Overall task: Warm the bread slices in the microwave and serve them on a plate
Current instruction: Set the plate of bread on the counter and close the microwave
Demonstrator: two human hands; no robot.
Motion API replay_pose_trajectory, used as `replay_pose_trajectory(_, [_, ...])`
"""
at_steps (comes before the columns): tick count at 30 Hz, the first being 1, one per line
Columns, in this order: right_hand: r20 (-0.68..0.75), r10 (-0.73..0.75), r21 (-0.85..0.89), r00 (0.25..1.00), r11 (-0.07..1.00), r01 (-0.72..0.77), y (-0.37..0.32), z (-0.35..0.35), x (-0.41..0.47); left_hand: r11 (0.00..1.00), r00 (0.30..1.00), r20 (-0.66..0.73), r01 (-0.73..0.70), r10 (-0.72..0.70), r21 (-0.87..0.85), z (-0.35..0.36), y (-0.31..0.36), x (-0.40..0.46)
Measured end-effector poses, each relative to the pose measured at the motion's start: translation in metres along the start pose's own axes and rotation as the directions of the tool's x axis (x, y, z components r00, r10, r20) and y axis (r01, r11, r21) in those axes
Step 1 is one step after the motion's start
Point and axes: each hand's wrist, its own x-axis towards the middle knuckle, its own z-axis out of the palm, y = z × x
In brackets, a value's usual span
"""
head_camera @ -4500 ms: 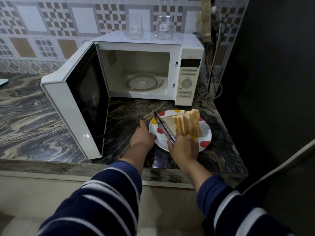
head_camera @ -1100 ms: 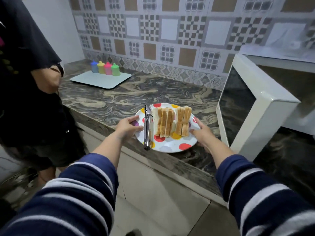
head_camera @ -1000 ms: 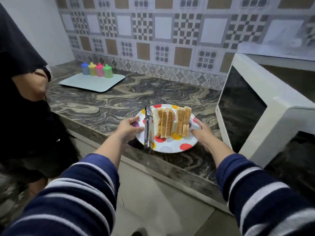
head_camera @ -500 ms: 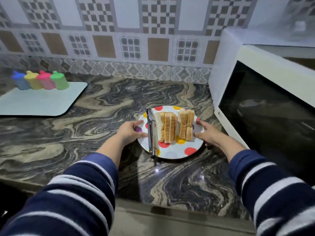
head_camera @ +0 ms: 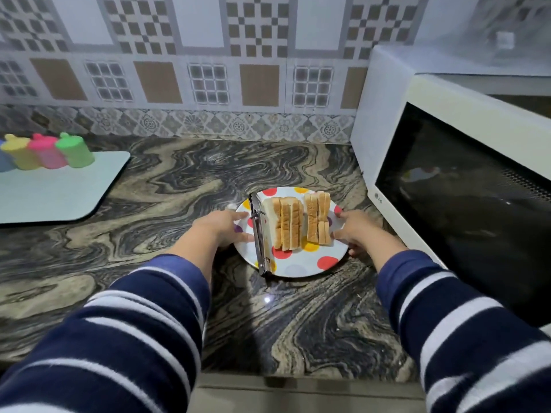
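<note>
Both hands are gripping the plate's rim, the left hand [head_camera: 222, 226] and right hand [head_camera: 353, 231] flanking the plate [head_camera: 301, 265] on the counter [head_camera: 179, 186]; the bread slices [head_camera: 298, 223] are standing upright, so she should be releasing gently, keeping it level.

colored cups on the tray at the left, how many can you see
4. On the pale tray stand a green cup, a pink cup, a yellow cup and a blue cup cut by the frame edge. More may lie beyond the edge.
</note>
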Motion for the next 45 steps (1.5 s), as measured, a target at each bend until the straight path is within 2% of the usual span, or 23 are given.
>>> replay_pose_trajectory(3, [-0.1,0.022,-0.002,0.995,1.0,-0.022,0.004,0.002,-0.01,1.0,0.999,-0.034,0.011,-0.012,-0.02,0.001,0.001,-0.006])
replay_pose_trajectory(8, [-0.199,-0.057,-0.172,0.978,0.985,0.022,0.004,-0.019,-0.037,0.998,0.959,-0.28,-0.01,0.028,0.065,-0.014,0.023,-0.022])
replay_pose_trajectory(15, [-0.367,-0.241,-0.263,0.898,0.953,0.148,0.008,-0.095,-0.135,0.936,0.814,-0.473,-0.346,0.336,0.068,-0.04,0.144,-0.068])
replay_pose_trajectory(19, [-0.464,-0.368,-0.387,0.806,0.902,0.19,0.027,-0.138,-0.21,0.841,0.717,-0.477,-0.533,0.508,0.094,-0.049,0.218,-0.105])
replay_pose_trajectory(23, [-0.56,-0.46,-0.528,0.688,0.839,0.132,0.055,-0.163,-0.258,0.781,0.639,-0.496,-0.608,0.589,0.143,-0.063,0.28,-0.14])
replay_pose_trajectory(26, [-0.572,-0.461,-0.574,0.678,0.816,0.071,0.079,-0.168,-0.278,0.736,0.594,-0.494,-0.66,0.634,0.151,-0.06,0.318,-0.164])
replay_pose_trajectory(29, [-0.587,-0.437,-0.574,0.681,0.818,0.031,0.102,-0.165,-0.288,0.721,0.602,-0.457,-0.678,0.655,0.14,-0.045,0.34,-0.178])
replay_pose_trajectory(31, [-0.597,-0.457,-0.568,0.659,0.821,0.056,0.115,-0.163,-0.287,0.74,0.628,-0.449,-0.662,0.636,0.121,-0.036,0.348,-0.181])
replay_pose_trajectory(36, [-0.636,-0.491,-0.533,0.595,0.837,0.122,0.137,-0.172,-0.272,0.816,0.685,-0.452,-0.537,0.571,0.216,-0.027,0.367,-0.183])
replay_pose_trajectory(42, [-0.706,-0.467,-0.493,0.532,0.864,0.104,0.178,-0.204,-0.237,0.83,0.664,-0.503,-0.49,0.554,0.267,-0.013,0.409,-0.171])
replay_pose_trajectory(45, [-0.707,-0.453,-0.491,0.543,0.867,0.085,0.2,-0.228,-0.214,0.837,0.643,-0.541,-0.469,0.542,0.281,-0.005,0.433,-0.153])
